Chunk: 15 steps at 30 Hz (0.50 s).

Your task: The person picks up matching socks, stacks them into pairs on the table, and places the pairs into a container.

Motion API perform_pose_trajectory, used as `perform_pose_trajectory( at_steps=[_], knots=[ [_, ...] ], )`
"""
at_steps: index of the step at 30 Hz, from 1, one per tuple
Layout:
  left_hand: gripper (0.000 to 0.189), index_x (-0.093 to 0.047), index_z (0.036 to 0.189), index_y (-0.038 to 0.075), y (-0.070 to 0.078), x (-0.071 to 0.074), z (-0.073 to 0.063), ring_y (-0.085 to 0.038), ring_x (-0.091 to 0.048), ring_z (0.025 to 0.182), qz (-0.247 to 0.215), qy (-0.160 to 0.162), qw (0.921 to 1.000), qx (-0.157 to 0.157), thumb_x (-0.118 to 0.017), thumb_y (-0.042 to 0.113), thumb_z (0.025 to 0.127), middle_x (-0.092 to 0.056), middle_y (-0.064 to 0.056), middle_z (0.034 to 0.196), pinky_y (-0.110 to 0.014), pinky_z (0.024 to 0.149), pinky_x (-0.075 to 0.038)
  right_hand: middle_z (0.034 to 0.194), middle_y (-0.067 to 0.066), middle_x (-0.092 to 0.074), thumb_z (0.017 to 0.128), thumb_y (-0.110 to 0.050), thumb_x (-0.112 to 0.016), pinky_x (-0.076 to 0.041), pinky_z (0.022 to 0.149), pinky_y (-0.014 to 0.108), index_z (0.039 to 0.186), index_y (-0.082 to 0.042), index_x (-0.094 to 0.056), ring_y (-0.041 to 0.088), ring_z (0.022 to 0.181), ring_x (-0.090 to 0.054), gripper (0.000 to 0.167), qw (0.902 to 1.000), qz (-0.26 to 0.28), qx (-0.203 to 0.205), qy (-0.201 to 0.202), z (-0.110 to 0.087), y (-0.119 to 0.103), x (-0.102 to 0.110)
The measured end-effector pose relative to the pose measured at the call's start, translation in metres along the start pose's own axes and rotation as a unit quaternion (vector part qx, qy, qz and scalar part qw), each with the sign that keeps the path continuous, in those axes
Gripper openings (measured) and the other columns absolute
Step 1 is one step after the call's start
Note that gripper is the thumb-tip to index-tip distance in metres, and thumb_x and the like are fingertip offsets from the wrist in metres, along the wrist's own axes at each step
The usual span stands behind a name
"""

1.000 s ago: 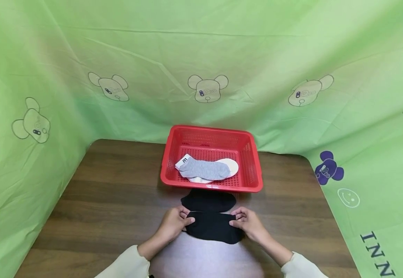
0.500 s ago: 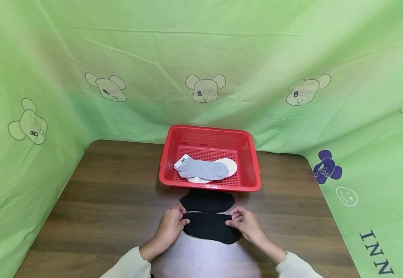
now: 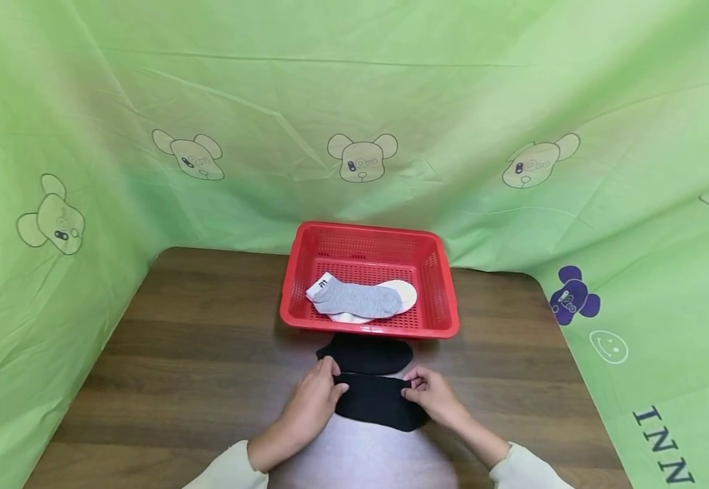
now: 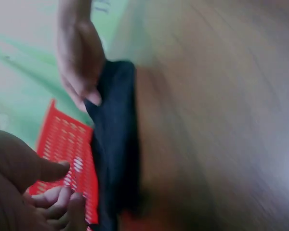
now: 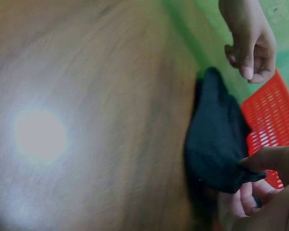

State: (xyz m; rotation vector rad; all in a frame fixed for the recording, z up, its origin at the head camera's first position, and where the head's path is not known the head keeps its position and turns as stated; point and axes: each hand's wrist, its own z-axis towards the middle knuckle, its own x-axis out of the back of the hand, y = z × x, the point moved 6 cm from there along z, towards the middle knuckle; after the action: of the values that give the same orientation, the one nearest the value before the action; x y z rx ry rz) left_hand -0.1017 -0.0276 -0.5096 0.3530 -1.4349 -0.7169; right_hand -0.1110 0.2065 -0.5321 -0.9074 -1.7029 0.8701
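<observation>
My right hand (image 3: 439,397) pinches the upper right edge of a black sock (image 3: 375,402) between thumb and fingers, and the right wrist view shows the fabric bunched there. At the sock's left end is my left hand (image 3: 312,401), fingers loosely bent. Both wrist views show nothing between that thumb and those fingers, and the right wrist view has the left hand (image 5: 253,53) apart from the sock (image 5: 214,139). A second black sock (image 3: 369,354) lies flat just behind the first, in front of the red basket (image 3: 367,329).
Inside the basket, a grey sock (image 3: 360,299) with a white cuff lies over a white sock (image 3: 407,293). The basket stands near the back of the wooden table (image 3: 208,353). A green curtain (image 3: 257,183) surrounds the table's back and sides.
My left hand has let go of the sock's left end and moved slightly right over it. The right hand keeps its pinch, almost in the same place. Basket and rear sock stay put.
</observation>
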Motion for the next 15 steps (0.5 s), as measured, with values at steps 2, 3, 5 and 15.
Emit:
perform_pose_trajectory(
  at_steps=[2, 3, 5, 15],
  knots=[
    [0.023, -0.057, 0.1, 0.011, 0.01, 0.0, 0.001, -0.008, -0.056, 0.071, -0.068, -0.04, 0.9969, 0.005, -0.078, 0.014, 0.091, -0.058, 0.003, 0.08, -0.025, 0.062, -0.047, 0.08, -0.001, -0.053, 0.083, 0.003, -0.071, -0.042, 0.061, 0.019, 0.099, 0.011, -0.061, 0.004, 0.065, -0.048, 0.02, 0.9989, 0.034, -0.022, -0.022, -0.004, -0.008, 0.002],
    [0.021, -0.058, 0.102, 0.01, 0.015, 0.001, 0.001, -0.005, -0.055, 0.071, -0.1, -0.059, 0.9931, 0.008, -0.076, 0.014, 0.092, -0.059, 0.003, 0.081, -0.023, 0.064, -0.047, 0.079, -0.002, -0.052, 0.084, 0.002, -0.07, -0.041, 0.06, 0.019, 0.1, 0.013, -0.059, 0.004, 0.064, -0.046, 0.022, 0.9976, 0.053, -0.034, -0.03, -0.006, -0.012, 0.003],
    [0.02, -0.06, 0.106, 0.007, 0.025, 0.002, 0.001, -0.003, -0.058, 0.073, -0.151, -0.095, 0.9837, 0.021, -0.074, 0.015, 0.094, -0.063, 0.002, 0.086, -0.022, 0.066, -0.049, 0.077, -0.004, -0.051, 0.086, 0.0, -0.068, -0.04, 0.057, 0.019, 0.1, 0.012, -0.059, 0.003, 0.062, -0.045, 0.021, 0.9939, 0.084, -0.058, -0.041, -0.01, -0.021, 0.005],
    [0.051, -0.061, 0.131, 0.0, 0.062, 0.008, -0.003, -0.016, -0.074, 0.1, -0.248, -0.183, 0.9503, 0.047, -0.069, 0.037, 0.098, -0.074, -0.012, 0.117, -0.029, 0.085, -0.058, 0.091, -0.003, -0.065, 0.095, -0.007, -0.063, -0.056, 0.075, 0.022, 0.112, 0.001, -0.052, 0.006, 0.084, -0.063, 0.021, 0.9589, 0.25, -0.109, -0.08, -0.03, -0.056, -0.005]
  ],
)
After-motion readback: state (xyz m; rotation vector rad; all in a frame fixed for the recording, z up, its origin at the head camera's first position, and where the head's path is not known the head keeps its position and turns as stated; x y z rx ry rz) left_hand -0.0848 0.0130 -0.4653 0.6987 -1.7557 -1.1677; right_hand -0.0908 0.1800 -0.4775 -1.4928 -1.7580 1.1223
